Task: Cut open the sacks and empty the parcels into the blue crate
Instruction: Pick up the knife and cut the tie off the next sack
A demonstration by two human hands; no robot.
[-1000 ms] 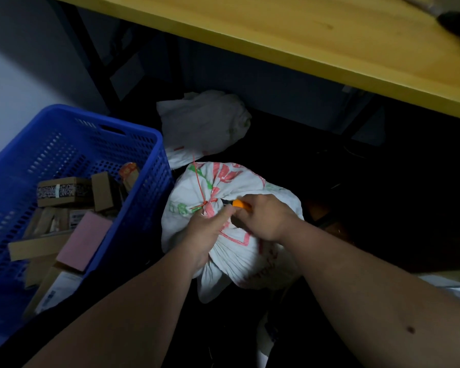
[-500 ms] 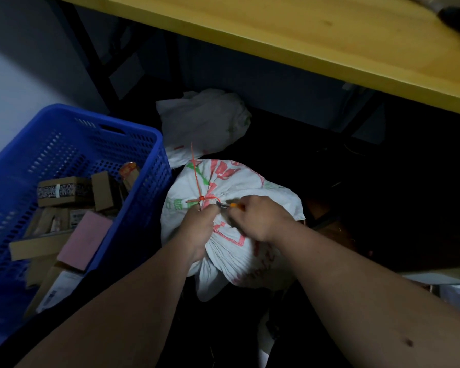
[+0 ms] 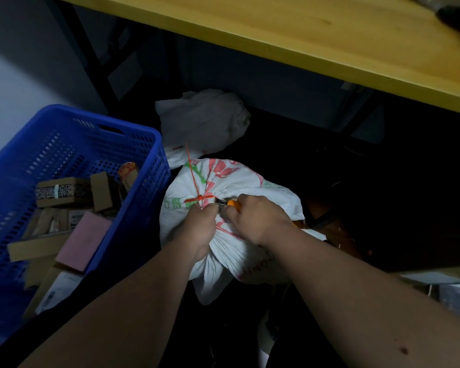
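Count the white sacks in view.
2: a tied sack gripped by both hands beside the blue crate, and a crumpled sack behind it under the table. Others may be hidden.

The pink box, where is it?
The pink box lies inside the blue crate at the left, among brown boxes, left of the white sack.

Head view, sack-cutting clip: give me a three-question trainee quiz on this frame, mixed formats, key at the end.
1. True or false: the red tie on the printed sack is already off.
2. Which hand holds the orange-handled cutter?
   A. left hand
   B. right hand
3. Fill in: the blue crate stands on the person's ___ side and already holds ___.

Key:
1. False; it is still cinched around the neck.
2. B
3. left; parcels
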